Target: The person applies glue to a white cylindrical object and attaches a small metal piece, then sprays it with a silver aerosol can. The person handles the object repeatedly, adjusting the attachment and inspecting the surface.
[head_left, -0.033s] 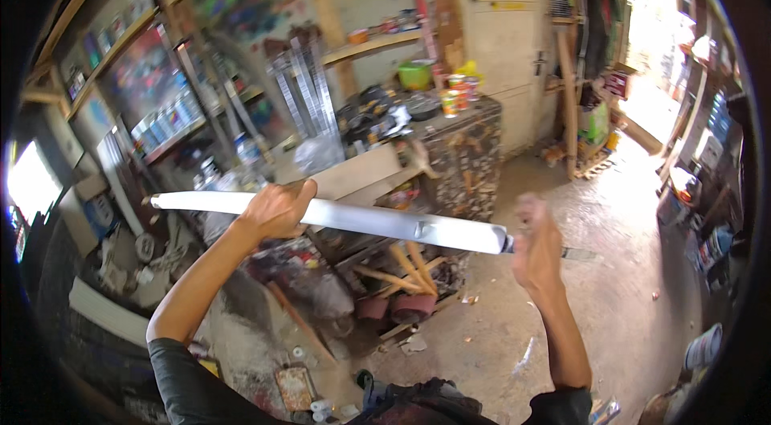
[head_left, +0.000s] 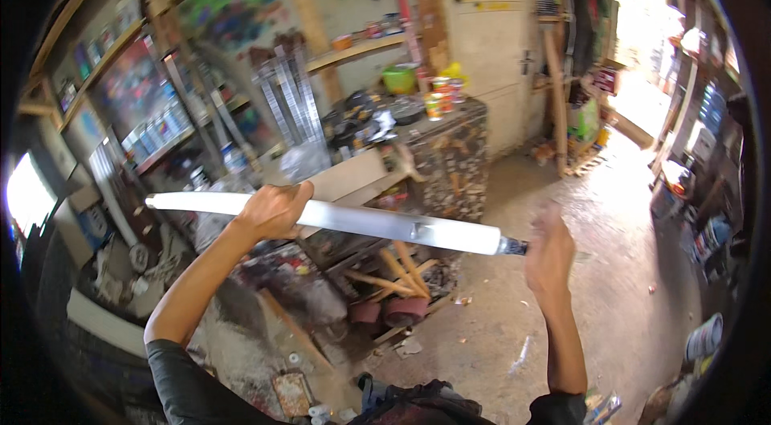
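Note:
A long, slightly curved white piece, shaped like a scabbard point(head_left: 361, 220), lies across the view at waist height, with a small raised fitting point(head_left: 419, 230) on its side. My left hand point(head_left: 275, 210) is closed around it left of its middle. From its right end sticks a narrow dark piece point(head_left: 512, 246). Against that dark piece my right hand point(head_left: 551, 252) is closed, its upper fingers smeared by motion. What the right palm covers is hidden.
Ahead stands a cluttered bench with a speckled side point(head_left: 454, 160), bearing a green bowl point(head_left: 398, 79) and small cans point(head_left: 434, 107). Metal strips point(head_left: 291, 100) lean behind it. Wooden legs point(head_left: 405, 268) jut out below. A paint bucket point(head_left: 704, 335) sits at far right.
My right hand has shifted slightly right, away from the white piece's end, and more of the dark piece shows between them. My left hand keeps its hold. The whole view has swung a little.

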A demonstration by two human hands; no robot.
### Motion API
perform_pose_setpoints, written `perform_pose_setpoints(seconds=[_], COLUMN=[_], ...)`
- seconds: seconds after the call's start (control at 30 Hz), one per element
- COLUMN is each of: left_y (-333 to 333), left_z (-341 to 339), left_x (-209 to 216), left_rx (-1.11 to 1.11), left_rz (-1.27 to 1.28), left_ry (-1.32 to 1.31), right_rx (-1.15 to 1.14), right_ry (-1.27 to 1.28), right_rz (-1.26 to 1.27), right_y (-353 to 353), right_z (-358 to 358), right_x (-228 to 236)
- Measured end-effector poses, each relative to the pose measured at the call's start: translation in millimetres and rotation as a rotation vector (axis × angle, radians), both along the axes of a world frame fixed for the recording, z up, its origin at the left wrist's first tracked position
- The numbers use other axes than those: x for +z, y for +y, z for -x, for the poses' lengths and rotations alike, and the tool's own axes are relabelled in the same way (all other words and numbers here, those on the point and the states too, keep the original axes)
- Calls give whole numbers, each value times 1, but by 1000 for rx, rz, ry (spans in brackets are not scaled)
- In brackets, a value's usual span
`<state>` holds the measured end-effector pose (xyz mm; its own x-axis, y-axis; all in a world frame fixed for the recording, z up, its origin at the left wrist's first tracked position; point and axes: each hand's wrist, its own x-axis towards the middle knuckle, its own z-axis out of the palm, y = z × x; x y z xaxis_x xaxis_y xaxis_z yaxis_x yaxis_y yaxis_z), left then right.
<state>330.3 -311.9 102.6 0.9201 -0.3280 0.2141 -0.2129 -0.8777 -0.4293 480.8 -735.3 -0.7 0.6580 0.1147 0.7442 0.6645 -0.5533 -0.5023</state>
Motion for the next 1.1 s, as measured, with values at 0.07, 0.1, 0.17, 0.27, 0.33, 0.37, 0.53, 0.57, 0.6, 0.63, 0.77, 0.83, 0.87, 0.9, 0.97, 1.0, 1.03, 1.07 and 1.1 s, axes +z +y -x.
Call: perform_pose_setpoints(seconds=[0.07,0.1,0.17,0.27,0.33,0.37,0.53,0.57,0.6,0.63,0.77,0.83,0.87,0.9,0.97,1.0,1.03,1.07,1.1], left_y=[-40,-58,-97,-165,-218,-247,-402,-423,-451,-477,-565,-611,-634,-658,-703,-722,-736,-744,-755], left_z=[-57,-87,-145,-240,-299,-328,-483,-511,-544,-579,-710,-769,-798,-824,-884,-916,-952,-988,-1028], left_x=[8,11,15,27,35,40,34,27,22,16,10,13,16,12,6,3,6,7,14], left_rx=[-69,-21,-122,-241,-309,-356,-600,-645,-643,-633,-750,-730,-1017,-968,-1057,-1044,-1126,-1160,-1078], left_rz=[-25,-20,-41,-138,-233,-275,-313,-337,-336,-335,-337,-269,-79,-188,-180,-268,-256,-297,-365], left_ry=[36,121,116,173,211,223,272,290,318,334,387,415,407,326,333,262,74,-69,-118], right_rx=[-124,-199,-263,-240,-434,-529,-832,-873,-908,-951,-750,-663,-734,-765,-891,-1000,-1105,-1097,-1094], right_ry=[-37,-31,86,328,358,387,215,220,230,228,382,512,538,609,886,710,538,577,620], right_rz=[201,301,396,315,153,85,-77,-93,-108,-122,-63,-48,102,45,-96,-75,-58,-83,-115], right_y=[-79,-118,-184,-247,-275,-289,-367,-379,-395,-412,-476,-499,-512,-518,-540,-550,-567,-584,-600], right_z=[-27,-36,-43,-69,-78,-82,-124,-135,-151,-171,-251,-286,-307,-325,-364,-382,-397,-409,-422], right_x=[-10,-19,-47,-93,-122,-136,-192,-204,-211,-217,-210,-200,-196,-198,-211,-224,-240,-259,-278])
